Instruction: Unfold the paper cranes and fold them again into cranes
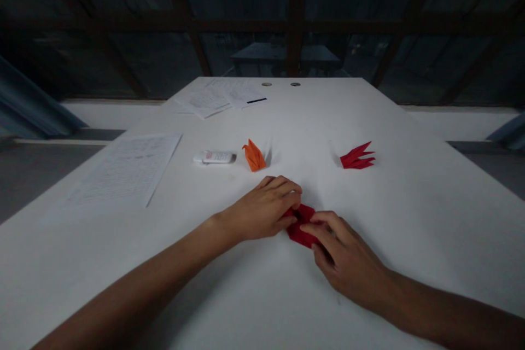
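A white printed sheet (pixel 123 172) lies at left on a white worktop (pixel 430 202), more loose white pages (pixel 205 99) on its far side. Right of the sheet lies a white container with a printed label (pixel 217 157), beside an upright orange folded-paper bird (pixel 255 157). Nearer, the left hand (pixel 266 208), fingers curled narrow, grips the left end of a piece of dark red folded paper (pixel 301 236) at near centre. The right hand (pixel 344 257) holds its right end between thumb and fingers. Uneven pressure or a pull from either side could skew a crease or tear the thin paper; a loosened grip could let a fold spring open. Farther right sits a pointed red folded-paper piece (pixel 356 157), its spikes toward the right.
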Tool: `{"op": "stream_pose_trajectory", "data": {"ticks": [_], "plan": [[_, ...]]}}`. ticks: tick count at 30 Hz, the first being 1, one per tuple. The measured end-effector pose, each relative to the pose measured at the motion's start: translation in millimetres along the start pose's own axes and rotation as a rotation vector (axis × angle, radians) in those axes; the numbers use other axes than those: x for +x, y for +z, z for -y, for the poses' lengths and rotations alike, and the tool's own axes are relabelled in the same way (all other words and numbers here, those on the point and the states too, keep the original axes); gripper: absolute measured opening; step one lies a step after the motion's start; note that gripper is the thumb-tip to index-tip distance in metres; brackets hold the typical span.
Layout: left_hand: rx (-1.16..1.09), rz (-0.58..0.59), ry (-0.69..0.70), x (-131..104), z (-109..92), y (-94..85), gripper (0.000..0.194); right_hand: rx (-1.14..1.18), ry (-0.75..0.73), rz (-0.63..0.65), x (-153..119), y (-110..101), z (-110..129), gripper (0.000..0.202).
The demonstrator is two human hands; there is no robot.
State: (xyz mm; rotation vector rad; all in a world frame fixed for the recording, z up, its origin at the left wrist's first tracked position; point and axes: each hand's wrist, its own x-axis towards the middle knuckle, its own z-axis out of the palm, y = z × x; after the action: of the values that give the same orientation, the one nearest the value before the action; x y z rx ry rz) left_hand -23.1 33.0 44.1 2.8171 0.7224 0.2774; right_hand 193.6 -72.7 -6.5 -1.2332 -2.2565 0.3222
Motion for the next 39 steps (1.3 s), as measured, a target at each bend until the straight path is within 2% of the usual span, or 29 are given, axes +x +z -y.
{"op": "stream_pose_trajectory", "data": {"ticks": [4, 6, 9, 11, 14, 18, 22, 24, 26, 29, 32, 35, 39], "plan": [[-0.132, -0.013, -0.028, -0.4, 7.9, 5.9, 0.019, -0.025, -0.067, 0.055, 1.3, -3.9, 3.5, 0.024], [-0.203, 0.003, -0.024, -1.2, 11.5, 4.4, 0.015, -0.027, -0.071, 0.068, 1.5, -5.5, 5.1, 0.021], [-0.266, -0.008, -0.020, -2.5, 14.2, 1.8, 0.025, -0.016, -0.068, 0.080, 0.7, -6.8, 7.3, 0.019], [-0.240, -0.026, 0.020, -2.9, 13.9, 1.8, 0.030, -0.004, -0.067, 0.084, -0.2, -7.6, 8.9, 0.020], [-0.157, -0.027, 0.095, -2.6, 13.5, 3.4, 0.021, 0.008, -0.075, 0.088, -1.6, -8.8, 11.2, 0.026], [-0.092, -0.033, 0.087, -3.5, 23.6, 3.7, 0.018, -0.005, -0.092, 0.117, -5.0, -8.8, 12.3, 0.028], [-0.101, -0.092, 0.002, -7.1, 45.2, 5.9, 0.015, -0.021, -0.115, 0.130, -8.3, -7.0, 11.3, 0.030], [-0.113, -0.146, -0.091, -8.8, 52.4, 9.5, 0.012, -0.011, -0.123, 0.117, -8.5, -6.2, 10.6, 0.029], [-0.118, -0.238, -0.220, -9.3, 52.9, 14.1, 0.016, 0.010, -0.125, 0.089, -8.1, -5.5, 10.3, 0.027], [-0.220, -0.336, -0.352, -7.7, 42.0, 21.2, 0.025, 0.047, -0.112, 0.051, -7.4, -4.9, 11.3, 0.025], [-0.280, -0.297, -0.398, -5.4, 28.9, 26.6, 0.030, 0.098, -0.095, 0.059, -7.1, -5.5, 12.8, 0.022], [-0.280, -0.254, -0.396, -3.9, 24.7, 29.5, 0.033, 0.172, -0.066, 0.049, -3.6, -9.0, 8.8, 0.022], [-0.521, -0.263, -0.444, -2.3, 27.4, 30.6, 0.019, 0.096, 0.091, -0.133, 9.5, -15.8, -10.7, 0.028]]}}
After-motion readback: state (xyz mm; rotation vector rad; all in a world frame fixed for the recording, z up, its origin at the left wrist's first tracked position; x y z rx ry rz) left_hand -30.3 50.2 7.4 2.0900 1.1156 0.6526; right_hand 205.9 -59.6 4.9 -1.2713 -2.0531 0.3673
